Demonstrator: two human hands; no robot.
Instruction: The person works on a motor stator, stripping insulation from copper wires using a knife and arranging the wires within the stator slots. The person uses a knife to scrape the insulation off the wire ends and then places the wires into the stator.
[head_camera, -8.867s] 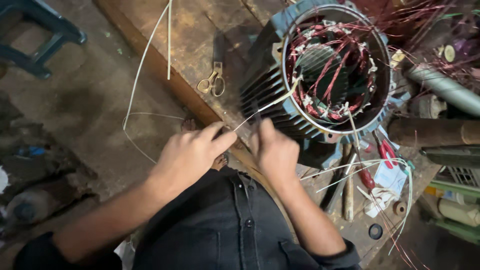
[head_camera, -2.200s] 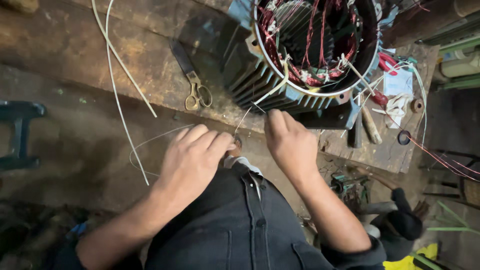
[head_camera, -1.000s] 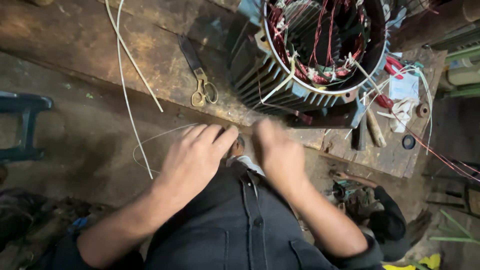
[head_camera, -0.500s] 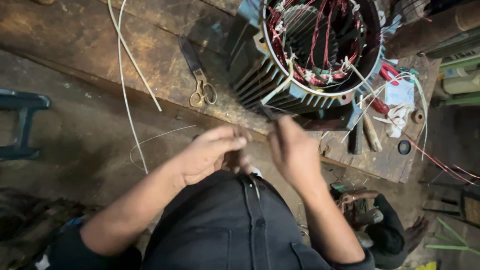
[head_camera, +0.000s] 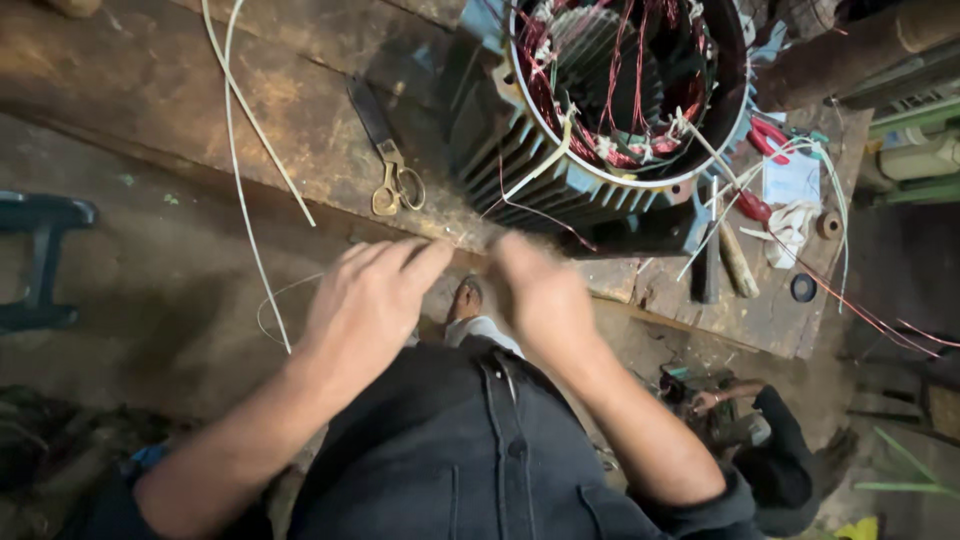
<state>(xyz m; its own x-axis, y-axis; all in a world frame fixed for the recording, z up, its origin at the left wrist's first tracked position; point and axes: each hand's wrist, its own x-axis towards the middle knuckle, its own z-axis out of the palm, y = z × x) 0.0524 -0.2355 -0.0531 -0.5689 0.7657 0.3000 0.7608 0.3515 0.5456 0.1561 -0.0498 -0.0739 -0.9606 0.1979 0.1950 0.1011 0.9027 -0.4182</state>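
Worn wooden workbench (head_camera: 150, 90), scarred and stained, fills the upper frame above a dusty concrete floor. On its near edge an electric motor stator (head_camera: 610, 100) lies on its side, finned blue housing turned so the open bore faces the worker; inside sit copper-red windings, white insulating sleeves and loose leads spilling out. A thin red winding wire (head_camera: 530, 208) trails from the bore down towards the hands. Brass-handled scissors (head_camera: 385, 165) lie beside the housing, within reach, and long white cords (head_camera: 240, 150) hang over the bench edge. Red-handled pliers (head_camera: 765, 150) and small tools cluster to the right. Below the bench, the left hand (head_camera: 365, 305) is half-curled, fingers extended; the right hand (head_camera: 535, 295) is motion-blurred. Whether either grips the wire cannot be told.
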